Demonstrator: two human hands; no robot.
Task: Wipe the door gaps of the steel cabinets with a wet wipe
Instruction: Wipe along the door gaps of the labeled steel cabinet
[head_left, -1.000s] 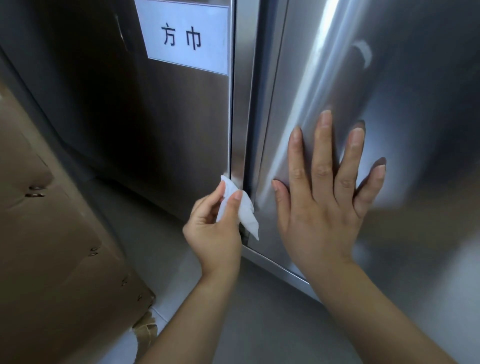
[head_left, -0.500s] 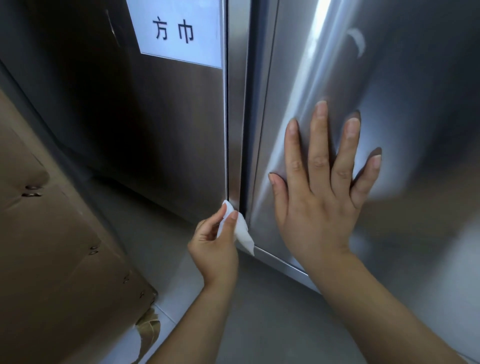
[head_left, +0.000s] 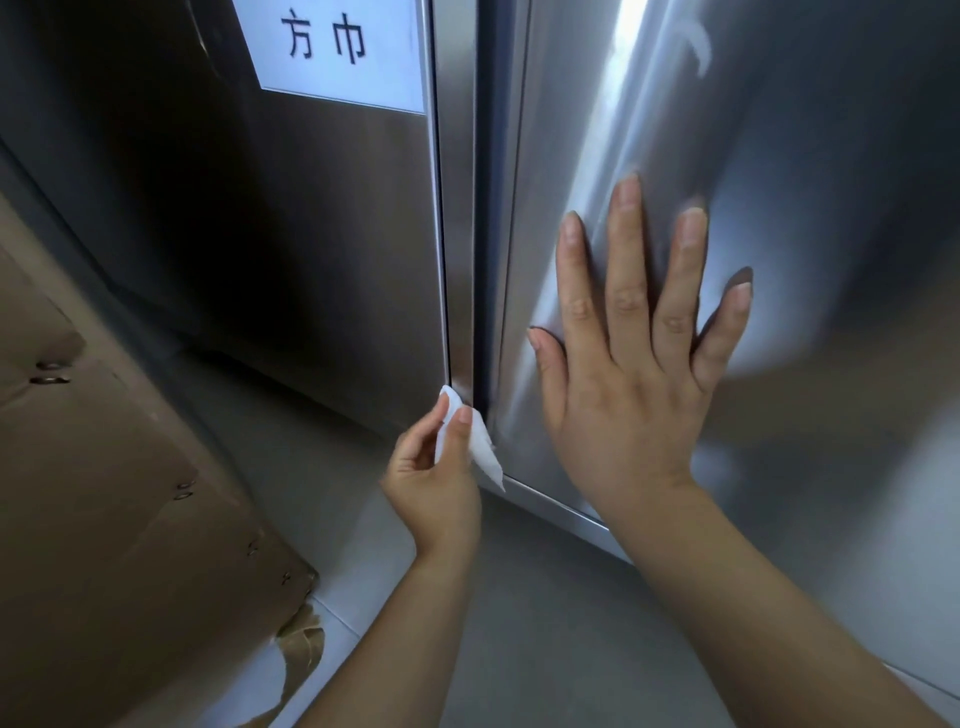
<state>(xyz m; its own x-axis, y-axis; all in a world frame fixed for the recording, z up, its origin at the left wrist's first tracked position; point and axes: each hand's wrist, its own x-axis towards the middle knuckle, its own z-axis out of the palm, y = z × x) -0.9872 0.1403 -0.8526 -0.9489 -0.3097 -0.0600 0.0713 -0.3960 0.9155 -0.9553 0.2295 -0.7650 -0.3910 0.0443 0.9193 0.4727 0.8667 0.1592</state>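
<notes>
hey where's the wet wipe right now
Head view, lower centre: the wet wipe is pinched in the left hand against the bottom of the door gap, just left of the right hand spread flat on the right steel door.

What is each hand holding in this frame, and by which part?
The left hand pinches the wet wipe near its upper end, lower corner hanging free. The right hand holds nothing; it lies flat on the steel door.

Dim left door (head_left: 218, 218), glare streak on right door (head_left: 618, 104), wide-angle edge warping
</notes>
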